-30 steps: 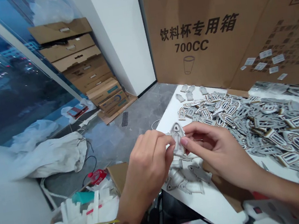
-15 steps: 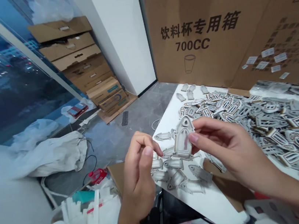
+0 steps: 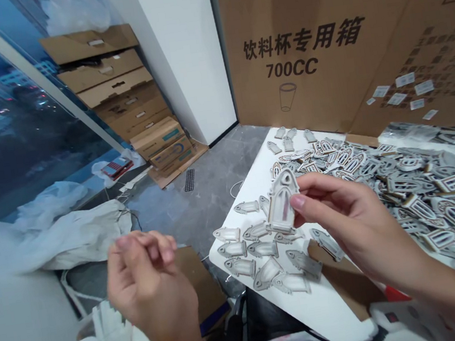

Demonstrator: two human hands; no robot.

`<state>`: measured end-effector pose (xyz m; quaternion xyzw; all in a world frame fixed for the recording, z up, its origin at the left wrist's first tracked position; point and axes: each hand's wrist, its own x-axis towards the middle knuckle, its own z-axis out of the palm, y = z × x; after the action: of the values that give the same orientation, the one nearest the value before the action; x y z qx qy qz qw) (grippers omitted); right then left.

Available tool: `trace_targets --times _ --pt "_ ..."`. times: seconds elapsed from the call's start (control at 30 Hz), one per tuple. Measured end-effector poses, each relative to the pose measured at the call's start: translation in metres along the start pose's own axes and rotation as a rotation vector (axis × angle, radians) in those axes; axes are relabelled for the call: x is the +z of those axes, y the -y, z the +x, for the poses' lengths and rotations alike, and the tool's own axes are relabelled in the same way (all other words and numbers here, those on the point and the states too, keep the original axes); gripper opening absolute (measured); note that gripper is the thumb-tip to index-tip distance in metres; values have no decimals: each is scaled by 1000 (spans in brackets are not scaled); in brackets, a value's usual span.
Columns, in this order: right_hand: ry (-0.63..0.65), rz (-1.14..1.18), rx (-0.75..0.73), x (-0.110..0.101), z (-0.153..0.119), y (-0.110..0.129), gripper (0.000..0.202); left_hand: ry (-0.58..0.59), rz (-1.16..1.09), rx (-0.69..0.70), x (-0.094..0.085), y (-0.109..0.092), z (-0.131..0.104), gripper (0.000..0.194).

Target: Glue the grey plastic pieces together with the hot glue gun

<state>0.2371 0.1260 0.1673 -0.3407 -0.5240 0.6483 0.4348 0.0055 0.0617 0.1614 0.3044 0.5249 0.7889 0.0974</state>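
Observation:
My right hand (image 3: pixel 338 208) pinches a grey-white arched window-shaped piece (image 3: pixel 281 202) upright, its pointed top upward. A small cut-out shows near its tip, and a clear-looking pane fills the arch. Over on the left, my left hand (image 3: pixel 150 285) is raised with its fingers curled together. Whatever those fingers hold, if anything, is hidden. Below the held piece, several similar pieces (image 3: pixel 263 249) lie spread at the corner of the white table (image 3: pixel 331 305). A large heap of window-shaped pieces (image 3: pixel 419 183) covers the table to the right.
Beside my left wrist is a bin of white scraps (image 3: pixel 115 336). A big cardboard box (image 3: pixel 306 97) stands behind the table. Stacked cartons (image 3: pixel 129 105) lean by the white pillar (image 3: pixel 178 59). A brown cardboard piece (image 3: pixel 347 283) lies at the table's near edge.
My left hand has moved left, away from the window-shaped piece and toward the scrap bin. My right hand still holds the piece in nearly the same place.

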Motion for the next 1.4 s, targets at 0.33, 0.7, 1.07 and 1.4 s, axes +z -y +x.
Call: trace_targets --times 0.33,0.7,1.07,1.4 --pt "133 419 179 6 8 -2 13 444 331 206 1 1 -28 8" --pt "305 677 346 7 3 -9 28 582 365 548 27 -5 -58 40" --pt "277 737 433 9 2 -18 23 706 521 661 30 -12 -49 47" --pt "303 711 468 5 3 -19 27 686 500 661 31 -9 -56 41"
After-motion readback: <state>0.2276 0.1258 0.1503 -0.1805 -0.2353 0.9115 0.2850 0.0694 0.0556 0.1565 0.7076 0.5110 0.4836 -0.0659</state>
